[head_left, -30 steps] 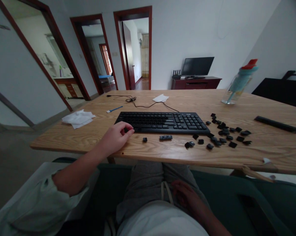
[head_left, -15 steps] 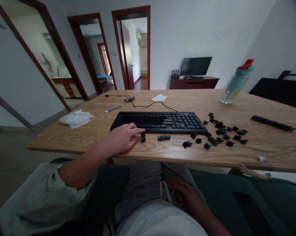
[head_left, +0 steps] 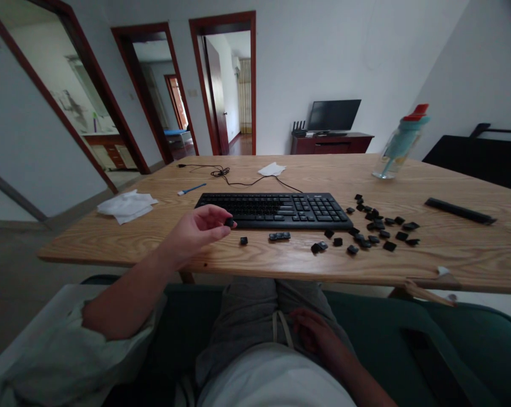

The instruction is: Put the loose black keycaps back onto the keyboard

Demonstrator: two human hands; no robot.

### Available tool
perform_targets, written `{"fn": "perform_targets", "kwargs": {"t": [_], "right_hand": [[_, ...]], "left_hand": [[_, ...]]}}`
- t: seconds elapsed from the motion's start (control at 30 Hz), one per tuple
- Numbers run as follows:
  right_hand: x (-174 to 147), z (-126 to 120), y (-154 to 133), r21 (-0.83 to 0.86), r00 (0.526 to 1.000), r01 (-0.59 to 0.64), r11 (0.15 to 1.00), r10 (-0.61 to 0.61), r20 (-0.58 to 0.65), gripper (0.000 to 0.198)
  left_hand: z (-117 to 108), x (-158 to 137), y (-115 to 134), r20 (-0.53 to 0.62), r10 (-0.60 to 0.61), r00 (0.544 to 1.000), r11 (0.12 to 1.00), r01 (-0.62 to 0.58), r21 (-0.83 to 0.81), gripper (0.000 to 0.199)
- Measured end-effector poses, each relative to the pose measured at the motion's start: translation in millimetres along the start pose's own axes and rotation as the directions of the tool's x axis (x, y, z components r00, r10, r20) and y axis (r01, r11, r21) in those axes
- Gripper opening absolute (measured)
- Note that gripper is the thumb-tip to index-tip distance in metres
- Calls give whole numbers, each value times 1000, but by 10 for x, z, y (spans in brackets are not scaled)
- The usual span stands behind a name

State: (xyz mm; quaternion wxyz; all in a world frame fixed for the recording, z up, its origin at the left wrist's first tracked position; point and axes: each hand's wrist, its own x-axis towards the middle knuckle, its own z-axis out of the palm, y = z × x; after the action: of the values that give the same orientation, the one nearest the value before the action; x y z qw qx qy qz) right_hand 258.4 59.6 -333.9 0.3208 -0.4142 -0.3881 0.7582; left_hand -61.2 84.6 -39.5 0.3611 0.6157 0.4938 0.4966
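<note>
Since half second earlier, left hand (head_left: 191, 232) lifted off surface (head_left: 281, 263), small black keycap (head_left: 229, 222) now pinched at fingertips, just before front edge of keyboard (head_left: 272, 209). One keycap (head_left: 243, 241) left lying beside. Right hand (head_left: 319, 333) rested in lap, loosely curled, holding nothing.

We judged keycap light, rigid moulded plastic, smooth, hollow beneath; prone to slip; best gripped across opposite side walls. Loose keycaps (head_left: 374, 229) scattered right of keyboard. Surface: grained wood, matte.
</note>
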Motion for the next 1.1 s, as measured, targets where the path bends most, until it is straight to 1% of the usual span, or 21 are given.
{"fn": "perform_targets", "kwargs": {"t": [0.03,0.07,0.1,0.2,0.27,0.37,0.5,0.67,0.73,0.8,0.83,0.9,1.0,1.1], "right_hand": [[4,-5,8,9,1000,-4,1000,4,0,28],[7,-10,14,18,1000,-10,1000,10,1,28],[9,-15,20,25,1000,-14,1000,14,1,28],[5,-23,26,30,1000,-21,999,21,-9,29],[-2,-22,23,23,999,-37,999,37,-22,28],[-11,-15,15,28,999,-39,999,40,-21,28],[-16,-3,9,38,999,-36,999,37,-26,30],[-20,17,-12,1,999,-15,1000,15,-39,28],[-25,27,-26,-3,999,-23,1000,23,-48,30],[-33,33,-37,9,998,-38,999,39,-48,30],[-37,34,-40,15,998,-44,999,44,-47,30],[-43,28,-38,21,998,-49,999,50,-44,29],[-40,15,-28,9,998,-35,999,35,-45,31],[-30,13,-24,-20,998,-30,999,29,-59,34]], "left_hand": [[35,-33,11,-3,-17,1000,984,16,-178,35],[72,-63,23,4,-32,999,948,32,-316,35],[107,-87,34,19,-43,999,908,47,-415,35],[191,-126,47,73,-29,997,805,67,-589,35],[230,-132,37,104,7,995,749,64,-659,33],[277,-131,27,154,41,987,685,84,-723,29],[324,-151,61,187,10,982,624,140,-769,26],[397,-233,128,218,-20,976,497,199,-845,28],[439,-269,151,231,-21,973,468,214,-857,29],[471,-287,169,232,-23,972,476,215,-853,28],[476,-284,177,224,-25,974,496,207,-843,28],[448,-250,185,182,-44,982,562,175,-808,27],[297,-125,177,46,-122,991,663,116,-739,23],[54,64,147,-114,-235,965,706,89,-703,18]]}}
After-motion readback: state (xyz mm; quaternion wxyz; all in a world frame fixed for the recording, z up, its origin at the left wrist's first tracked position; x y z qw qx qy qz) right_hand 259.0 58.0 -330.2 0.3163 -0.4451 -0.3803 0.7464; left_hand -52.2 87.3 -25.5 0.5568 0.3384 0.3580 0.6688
